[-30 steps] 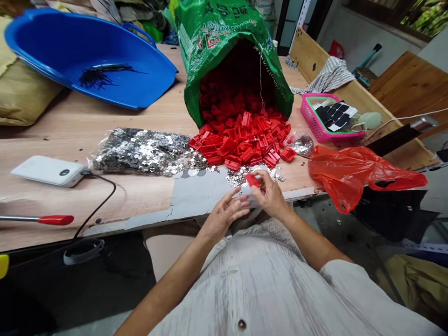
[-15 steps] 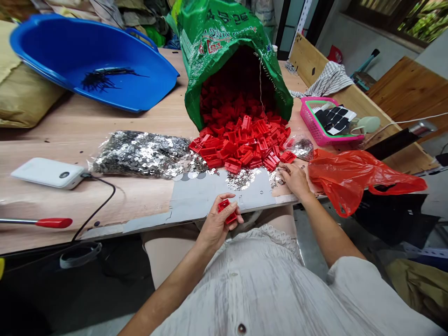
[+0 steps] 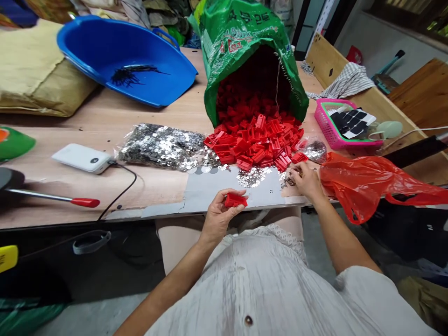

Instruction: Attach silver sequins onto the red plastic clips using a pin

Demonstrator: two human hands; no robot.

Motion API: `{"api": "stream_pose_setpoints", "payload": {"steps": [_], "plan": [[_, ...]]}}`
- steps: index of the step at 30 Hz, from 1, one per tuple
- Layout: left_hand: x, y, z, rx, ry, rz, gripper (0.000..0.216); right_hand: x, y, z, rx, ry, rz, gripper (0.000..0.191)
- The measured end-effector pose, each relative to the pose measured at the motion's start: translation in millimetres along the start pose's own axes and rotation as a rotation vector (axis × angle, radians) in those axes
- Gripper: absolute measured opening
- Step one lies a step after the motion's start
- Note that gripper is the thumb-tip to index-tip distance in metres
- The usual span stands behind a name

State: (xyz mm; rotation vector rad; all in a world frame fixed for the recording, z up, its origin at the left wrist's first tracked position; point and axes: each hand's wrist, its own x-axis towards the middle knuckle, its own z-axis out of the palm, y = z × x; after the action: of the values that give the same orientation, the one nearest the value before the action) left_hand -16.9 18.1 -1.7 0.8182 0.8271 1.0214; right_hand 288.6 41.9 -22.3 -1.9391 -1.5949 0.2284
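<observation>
From where I stand, I see the left hand (image 3: 220,214) of the person clamped on one red plastic part (image 3: 235,200), with the thumb and the fingers on its two sides. The part is held just above the near edge of the table (image 3: 157,191). To the right of this grip and a little farther forward, the right hand (image 3: 306,181) reaches down, its fingertips at a small scatter of metal pieces (image 3: 287,179); whether they pinch one piece, I cannot tell.

Straight beyond the held part lies a grey sheet (image 3: 210,189), and on it a silver pile (image 3: 255,176). Farther beyond, a heap of red parts (image 3: 259,140) comes out of the mouth of a green sack (image 3: 241,28). To the left of the grip and forward is a clear bag (image 3: 161,145) full of flat metal pieces. Just to the right of the right hand lies a red plastic bag (image 3: 360,182).
</observation>
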Motion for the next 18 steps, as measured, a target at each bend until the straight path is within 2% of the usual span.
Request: {"api": "stream_pose_setpoints", "payload": {"steps": [2, 4, 7, 10, 14, 16, 18], "plan": [[-1, -2, 1, 0.069, 0.029, 0.105, 0.037, -11, -20, 0, 0.221, -0.028, -0.029, 0.019], [-4, -3, 4, 0.148, 0.059, 0.178, 0.038, -25, -45, 2, 0.408, -0.115, -0.053, 0.02], [-8, -3, 6, 0.261, 0.124, 0.23, 0.039, -44, -85, 6, 0.564, -0.209, -0.075, 0.018], [-12, -4, 6, 0.34, 0.18, 0.256, 0.038, -57, -114, 8, 0.582, -0.21, -0.113, 0.016], [-14, -3, 4, 0.376, 0.206, 0.288, 0.036, -65, -132, 12, 0.549, -0.158, -0.157, 0.014], [-14, -1, 4, 0.301, 0.169, 0.245, 0.041, -66, -135, 13, 0.553, -0.153, -0.165, 0.015], [-12, 2, 4, 0.113, 0.061, 0.108, 0.052, -66, -136, 15, 0.563, -0.158, -0.175, 0.015]]}}
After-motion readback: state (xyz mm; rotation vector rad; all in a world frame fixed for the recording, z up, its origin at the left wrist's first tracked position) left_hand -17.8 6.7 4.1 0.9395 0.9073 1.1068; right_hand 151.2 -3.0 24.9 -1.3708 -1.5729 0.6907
